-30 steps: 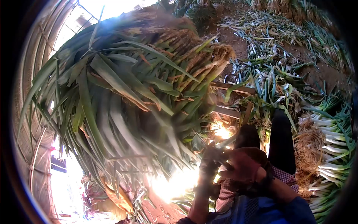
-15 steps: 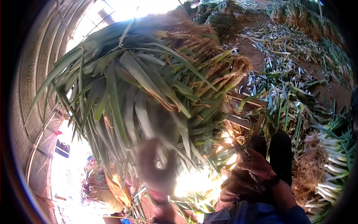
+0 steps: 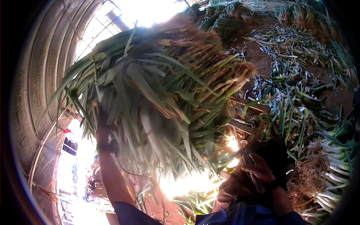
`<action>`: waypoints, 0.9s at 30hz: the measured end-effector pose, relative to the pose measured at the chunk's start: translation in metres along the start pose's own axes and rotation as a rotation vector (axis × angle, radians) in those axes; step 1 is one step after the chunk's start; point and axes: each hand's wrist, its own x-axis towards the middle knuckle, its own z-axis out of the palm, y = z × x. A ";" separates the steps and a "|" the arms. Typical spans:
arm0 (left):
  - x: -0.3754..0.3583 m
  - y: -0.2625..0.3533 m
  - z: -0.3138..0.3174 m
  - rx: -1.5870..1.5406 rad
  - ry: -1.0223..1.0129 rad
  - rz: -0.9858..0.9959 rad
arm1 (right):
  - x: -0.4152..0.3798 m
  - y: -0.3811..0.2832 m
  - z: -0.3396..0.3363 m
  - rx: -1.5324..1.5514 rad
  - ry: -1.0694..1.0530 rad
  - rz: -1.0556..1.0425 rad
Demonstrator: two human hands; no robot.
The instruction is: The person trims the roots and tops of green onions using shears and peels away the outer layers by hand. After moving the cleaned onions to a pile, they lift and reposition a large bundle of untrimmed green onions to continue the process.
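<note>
A big heap of leeks or large green onions (image 3: pixel 150 86) fills the middle of the head view, its long leaves hanging toward me and its brown roots at the back and right. My left hand (image 3: pixel 106 137) is at the left side of the hanging leaves. It is smeared by motion and partly dark, so its fingers do not show clearly. Low at the right, my right hand (image 3: pixel 259 168) is closed around a long, thin, dark tool (image 3: pixel 245 154) that points up and away from me. The tool's exact kind is hard to make out.
Wooden slats (image 3: pixel 243 125) show beneath the heap's right side. Cut leaves (image 3: pixel 285 101) litter the soil at right. Trimmed white-stemmed onions (image 3: pixel 335 168) lie in a row with roots toward me. A ribbed curved wall (image 3: pixel 41 86) runs along the left. Strong sunlight washes out the lower middle.
My left hand has moved left and up, from in front of the lower leaves to their left side. My right hand stays low at the right with the tool. The view has shifted slightly.
</note>
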 end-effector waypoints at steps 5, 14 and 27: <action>-0.010 -0.042 0.026 -0.441 0.038 -0.238 | -0.003 -0.001 -0.006 0.081 -0.008 0.019; -0.024 -0.054 0.044 -0.726 0.210 -0.304 | 0.004 0.011 -0.016 0.054 0.022 0.025; 0.034 0.206 -0.032 0.806 0.609 0.155 | 0.013 0.002 -0.023 -0.049 0.003 0.114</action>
